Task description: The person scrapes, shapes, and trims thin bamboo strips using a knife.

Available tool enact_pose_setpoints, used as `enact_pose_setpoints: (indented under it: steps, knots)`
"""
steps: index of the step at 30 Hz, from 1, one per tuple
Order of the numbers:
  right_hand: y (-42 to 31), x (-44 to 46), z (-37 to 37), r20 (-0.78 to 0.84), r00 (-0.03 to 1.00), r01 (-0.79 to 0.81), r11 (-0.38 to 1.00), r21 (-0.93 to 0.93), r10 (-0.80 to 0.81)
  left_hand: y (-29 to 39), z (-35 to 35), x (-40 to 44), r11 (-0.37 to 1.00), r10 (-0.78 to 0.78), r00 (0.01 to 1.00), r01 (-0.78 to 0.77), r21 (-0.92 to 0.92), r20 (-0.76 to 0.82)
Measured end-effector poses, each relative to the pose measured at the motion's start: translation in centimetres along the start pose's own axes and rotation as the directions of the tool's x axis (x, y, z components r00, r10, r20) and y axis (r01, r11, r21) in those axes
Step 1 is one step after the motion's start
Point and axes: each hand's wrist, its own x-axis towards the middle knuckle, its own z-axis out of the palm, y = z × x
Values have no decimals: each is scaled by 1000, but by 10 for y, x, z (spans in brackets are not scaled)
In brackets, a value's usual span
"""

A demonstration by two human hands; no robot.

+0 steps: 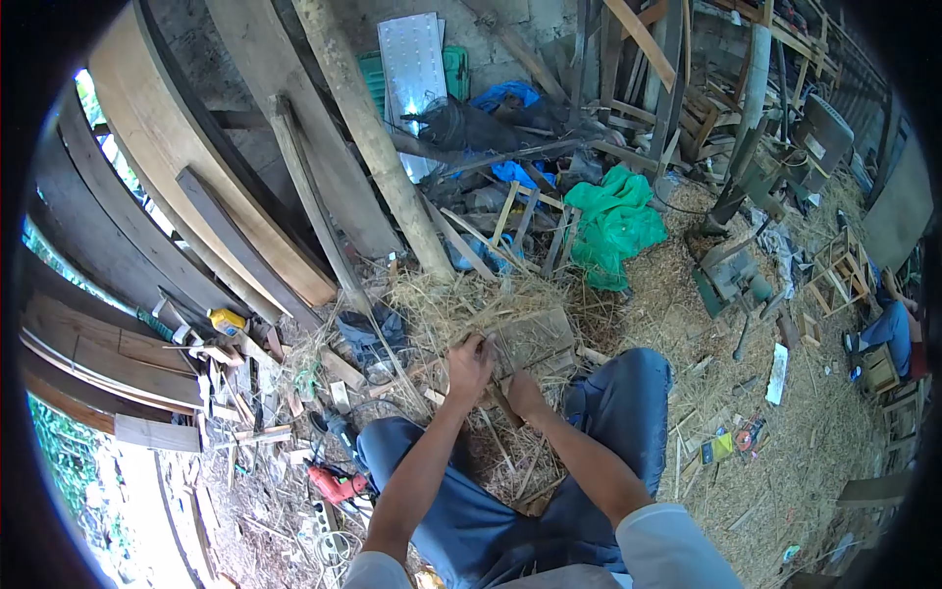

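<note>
Both hands are low in front of my body, between my bent knees, over the near edge of a flat wooden board point(535, 339). My left hand point(472, 365) has its fingers curled together at the board's left end; what it grips is too small to make out. Just to the right and a little nearer, my right hand point(527, 397) is closed around a narrow brown wooden piece point(502, 404) that slants down toward my lap. Wood shavings lie under and around the board.
A red power tool point(337, 485) and a grey-green one point(343, 432) lie left of my legs. Long planks point(196, 147) lean at the left. Green cloth point(613, 226) lies ahead. Another person point(888, 329) sits at the far right.
</note>
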Motion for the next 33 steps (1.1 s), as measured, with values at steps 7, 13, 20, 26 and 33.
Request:
enact_pose_setpoints:
  steps: [7, 13, 20, 26, 33]
  knots:
    - [-53, -8, -18, -144, 972, 197, 978, 70, -186, 2, 1, 2, 996, -87, 995, 86, 10, 42]
    - [21, -12, 3, 154, 982, 132, 981, -144, -109, 1, -9, -1, 982, -173, 985, 174, -73, 24]
    - [-47, -9, -12, -105, 985, 148, 984, 97, -138, -12, 3, -3, 999, -41, 999, 41, -5, -35]
    - [12, -12, 7, 65, 998, 22, 998, -63, -18, -6, -5, -5, 993, -118, 993, 119, -16, 19]
    - [-5, -16, -5, 155, 985, -64, 996, -54, 72, -9, -7, -6, 996, -87, 996, 87, 31, -1]
